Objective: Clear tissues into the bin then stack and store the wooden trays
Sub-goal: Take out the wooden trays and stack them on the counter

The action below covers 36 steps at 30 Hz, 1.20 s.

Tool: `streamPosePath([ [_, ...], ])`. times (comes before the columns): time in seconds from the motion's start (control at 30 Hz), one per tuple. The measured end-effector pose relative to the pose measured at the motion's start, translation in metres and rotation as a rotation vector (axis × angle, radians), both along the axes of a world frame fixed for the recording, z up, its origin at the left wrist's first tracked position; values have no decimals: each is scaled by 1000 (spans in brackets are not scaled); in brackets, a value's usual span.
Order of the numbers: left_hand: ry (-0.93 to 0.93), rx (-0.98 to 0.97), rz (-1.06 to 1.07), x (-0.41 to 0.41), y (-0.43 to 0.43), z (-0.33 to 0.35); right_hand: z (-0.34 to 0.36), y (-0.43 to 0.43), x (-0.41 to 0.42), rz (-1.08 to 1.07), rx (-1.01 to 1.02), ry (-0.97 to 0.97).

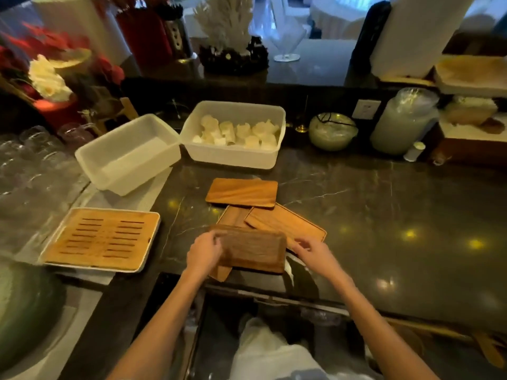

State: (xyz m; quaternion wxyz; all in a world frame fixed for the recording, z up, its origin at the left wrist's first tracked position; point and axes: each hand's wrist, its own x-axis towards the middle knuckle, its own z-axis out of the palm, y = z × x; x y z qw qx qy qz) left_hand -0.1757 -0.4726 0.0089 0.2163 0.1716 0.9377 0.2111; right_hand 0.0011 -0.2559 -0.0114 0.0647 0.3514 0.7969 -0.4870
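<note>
Several small wooden trays lie in a loose pile on the dark marble counter (384,204). The darkest tray (253,250) is tilted up at the near edge, with my left hand (204,252) gripping its left end. My right hand (311,249) hovers at its right end, fingers apart, over a lighter tray (285,223). Another light tray (242,192) lies flat behind them. A further tray (233,216) shows underneath. Below the counter edge, a bin with a white liner (263,349) sits between my arms. No loose tissues are visible on the counter.
Two white plastic tubs stand at the back: an empty one (127,154) and one holding rolled white towels (233,134). A slatted bamboo tray (101,239) lies at left, glasses (30,157) beyond it. A bowl (332,131) and a jar (403,122) stand at back right.
</note>
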Motion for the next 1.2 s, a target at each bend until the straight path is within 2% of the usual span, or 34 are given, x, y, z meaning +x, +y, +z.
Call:
streamPosePath([
  [0.2,-172,-8,115,-47,-7,-36,-38,-28,-42,-303,-149,-210],
  [0.33,-271,-60,82,-63,-10,-55,-49,-30,-59,-453,-249,-227],
  [0.47,-326,51,131,-69,-7,-61,-56,-31,-63,-570,-302,-220],
  [0.57,-359,90,252,-71,-1,-62,-56,-32,-62,-609,-315,-140],
  [0.7,-276,116,370,-66,18,-45,-44,-13,-50,-619,-409,40],
  [0.8,-281,288,403,-57,51,-17,-28,19,-30,-642,-475,190],
  [0.93,-477,623,542,-29,113,22,-15,83,18,-634,-601,453],
  [1.03,-496,738,533,8,165,32,-13,135,62,-596,-565,523],
  [1.1,-465,715,471,37,200,28,-15,171,95,-649,-535,523],
  [1.2,-494,572,311,86,250,7,-21,221,154,-701,-418,516],
])
